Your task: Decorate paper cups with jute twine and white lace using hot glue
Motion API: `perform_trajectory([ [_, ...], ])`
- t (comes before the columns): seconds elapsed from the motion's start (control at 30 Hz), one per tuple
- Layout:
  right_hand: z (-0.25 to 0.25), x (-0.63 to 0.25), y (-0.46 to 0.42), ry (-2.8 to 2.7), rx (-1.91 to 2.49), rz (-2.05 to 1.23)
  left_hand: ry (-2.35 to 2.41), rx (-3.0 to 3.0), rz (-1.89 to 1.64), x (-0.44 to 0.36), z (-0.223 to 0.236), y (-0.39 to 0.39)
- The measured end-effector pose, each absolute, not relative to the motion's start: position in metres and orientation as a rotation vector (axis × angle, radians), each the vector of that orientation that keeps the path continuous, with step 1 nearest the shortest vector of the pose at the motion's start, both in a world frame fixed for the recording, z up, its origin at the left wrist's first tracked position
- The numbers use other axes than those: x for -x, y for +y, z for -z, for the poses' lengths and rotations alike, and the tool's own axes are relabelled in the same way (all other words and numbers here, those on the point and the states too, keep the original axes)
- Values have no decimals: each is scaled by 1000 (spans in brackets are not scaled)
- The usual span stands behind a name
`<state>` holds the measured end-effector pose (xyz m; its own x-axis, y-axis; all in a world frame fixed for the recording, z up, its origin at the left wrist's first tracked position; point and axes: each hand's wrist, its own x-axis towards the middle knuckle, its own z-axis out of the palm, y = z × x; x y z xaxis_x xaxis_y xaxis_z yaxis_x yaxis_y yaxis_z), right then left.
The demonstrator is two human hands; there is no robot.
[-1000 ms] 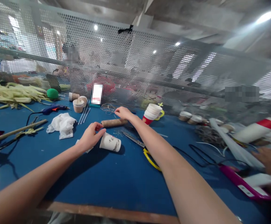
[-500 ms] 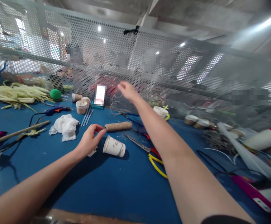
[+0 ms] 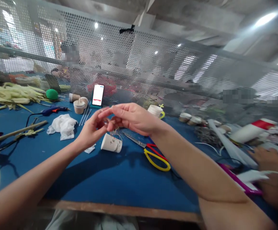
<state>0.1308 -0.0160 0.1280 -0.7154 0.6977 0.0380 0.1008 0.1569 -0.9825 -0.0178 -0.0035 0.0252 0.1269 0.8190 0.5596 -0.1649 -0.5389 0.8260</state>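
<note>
My left hand [image 3: 94,127] and my right hand [image 3: 133,118] meet at the fingertips over the middle of the table. The fingers of both hands are bent inward and closed, and what lies between them is largely hidden. Thin twine ran from my right hand a moment ago; I cannot make out its strand clearly now. Just below the hands, a white printed paper cup [image 3: 111,143] lies on its side. Scissors with red and yellow handles [image 3: 157,159] rest to its right, blades pointing toward the hands. The brown twine roll is hidden behind my hands.
A phone [image 3: 97,95] stands at the back beside small tubs [image 3: 79,107]. Left are a crumpled white cloth [image 3: 63,126], a blue glue gun [image 3: 54,110] and pale husks [image 3: 14,95]. A perforated screen [image 3: 119,60] borders the table. Another person's hand [image 3: 268,158] is at right.
My right hand has come down and back from its raised, outstretched position to meet my left hand. My left hand has risen slightly. The twine roll is now covered, and the view has shifted a little.
</note>
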Motion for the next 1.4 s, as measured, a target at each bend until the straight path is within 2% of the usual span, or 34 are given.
perform_trajectory([
  [0.13,-126,-145,-1,-1980,826,-1435,587,-1571,-1333,23,-33,-9],
  [0.23,-127,-157,20,-2084,917,-1118,533,-1388,-1363,34,-48,-13],
  [0.37,-104,-170,59,-2423,1523,-198,296,-988,-2022,64,-78,-18],
  [0.4,-94,-172,68,-2489,1585,-161,256,-897,-2179,72,-84,-18],
  [0.53,-54,-172,93,-2663,1745,-100,333,-908,-2450,87,-87,-13],
  [0.73,-28,-165,111,-2779,1989,31,590,-1059,-2499,87,-60,3],
  [0.93,-49,-165,129,-2667,2054,258,1135,-1415,-2080,81,-35,13],
  [1.13,-52,-162,143,-2457,1995,363,1305,-1627,-1793,69,-23,13],
  [1.23,-52,-153,134,-2526,1856,232,1223,-1587,-1718,66,-24,8],
  [1.4,-61,-120,99,-2742,1391,-63,700,-1363,-1632,57,-37,-6],
])
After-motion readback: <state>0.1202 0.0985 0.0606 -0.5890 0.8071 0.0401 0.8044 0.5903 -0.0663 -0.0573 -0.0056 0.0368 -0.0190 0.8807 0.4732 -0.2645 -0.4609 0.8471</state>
